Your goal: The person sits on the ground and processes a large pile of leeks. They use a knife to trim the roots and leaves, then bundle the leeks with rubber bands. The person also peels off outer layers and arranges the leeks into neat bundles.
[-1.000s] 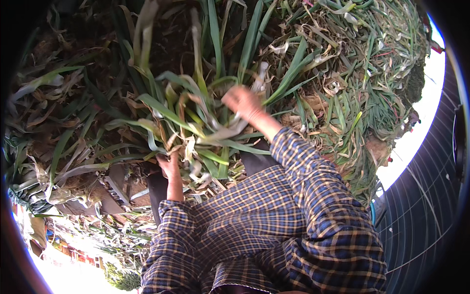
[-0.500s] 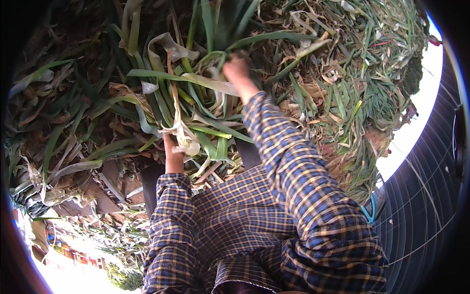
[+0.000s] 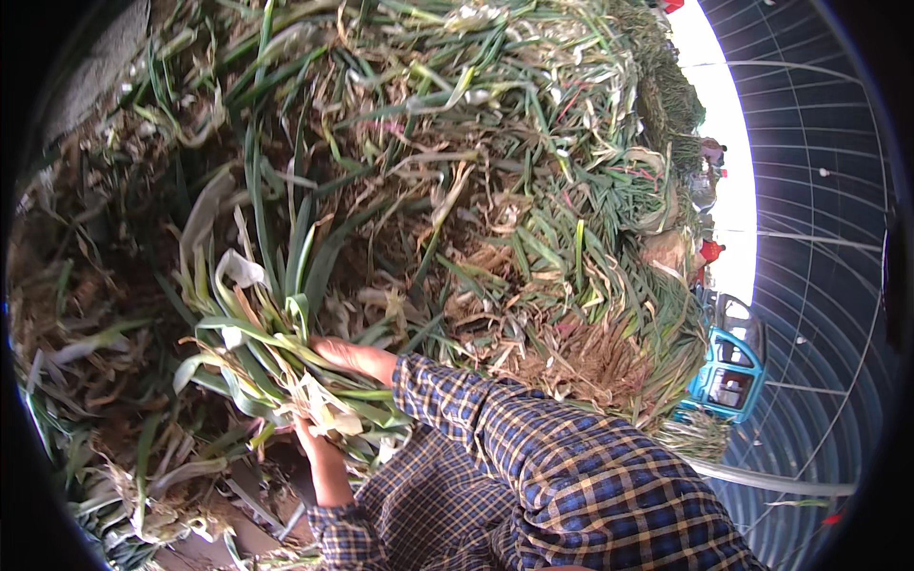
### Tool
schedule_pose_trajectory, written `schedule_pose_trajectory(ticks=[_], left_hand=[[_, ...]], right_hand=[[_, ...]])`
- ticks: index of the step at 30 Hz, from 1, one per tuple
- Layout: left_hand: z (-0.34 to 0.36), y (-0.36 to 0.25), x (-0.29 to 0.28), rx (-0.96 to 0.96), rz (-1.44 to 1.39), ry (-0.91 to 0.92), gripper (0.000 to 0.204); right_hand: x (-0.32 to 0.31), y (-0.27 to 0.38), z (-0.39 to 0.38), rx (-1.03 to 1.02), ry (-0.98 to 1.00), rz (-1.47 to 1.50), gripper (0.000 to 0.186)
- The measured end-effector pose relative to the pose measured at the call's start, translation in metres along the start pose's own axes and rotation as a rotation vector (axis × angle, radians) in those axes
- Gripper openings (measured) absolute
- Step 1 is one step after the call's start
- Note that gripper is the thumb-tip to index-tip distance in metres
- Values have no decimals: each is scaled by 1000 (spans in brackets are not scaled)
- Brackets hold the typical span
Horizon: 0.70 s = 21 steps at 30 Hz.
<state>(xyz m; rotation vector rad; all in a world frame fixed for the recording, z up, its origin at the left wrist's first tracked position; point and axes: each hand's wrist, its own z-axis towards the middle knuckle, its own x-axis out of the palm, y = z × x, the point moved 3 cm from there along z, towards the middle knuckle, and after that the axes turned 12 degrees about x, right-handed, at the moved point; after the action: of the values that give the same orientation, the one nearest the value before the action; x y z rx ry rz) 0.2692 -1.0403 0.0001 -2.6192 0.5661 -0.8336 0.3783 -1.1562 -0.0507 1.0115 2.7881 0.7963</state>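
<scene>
Item 1, nearest: 2 forearms in blue-and-yellow plaid sleeves (image 3: 571, 476), entering from the lower edge.

Item 2: left hand (image 3: 319, 447), grip closed around the lower stalks of a bundle of long green leaves (image 3: 262, 333), pale husks trailing from it. The bundle lies at lower centre-left, on the near slope of the heap.

Item 3: right hand (image 3: 357, 360), resting against the same bundle from the right; fingers are hidden among the leaves, so I cannot tell how its grip is set.

Step in hand, as judged: gathering and steadying 1 bunch of stalks against the heap. The next move would call for a firm hold by both hands, with loose husk kept clear.

Item 4, beyond: heap of green and dried plant matter (image 3: 533, 209).

Item 5, far right: blue vehicle cab (image 3: 728, 376) under netted roofing (image 3: 819, 238).
</scene>
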Motion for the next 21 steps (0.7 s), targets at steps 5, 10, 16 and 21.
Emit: schedule_pose_trajectory(ticks=[5, 10, 16, 21], left_hand=[[-70, -32, 38, -22, 279, -216, 52], [-131, -15, -3, -298, 204, -255, 50], [-138, -38, 68, -382, 595, -157, 55], [-160, -62, 361, -53, 596, 215, 71]], right_hand=[[21, 8, -70, 89, 74, 105, 35], [37, 14, -132, 109, 189, 269, 33], [-10, 21, -179, 40, 243, 408, 31], [-242, 83, -260, -123, -146, 224, 29]])
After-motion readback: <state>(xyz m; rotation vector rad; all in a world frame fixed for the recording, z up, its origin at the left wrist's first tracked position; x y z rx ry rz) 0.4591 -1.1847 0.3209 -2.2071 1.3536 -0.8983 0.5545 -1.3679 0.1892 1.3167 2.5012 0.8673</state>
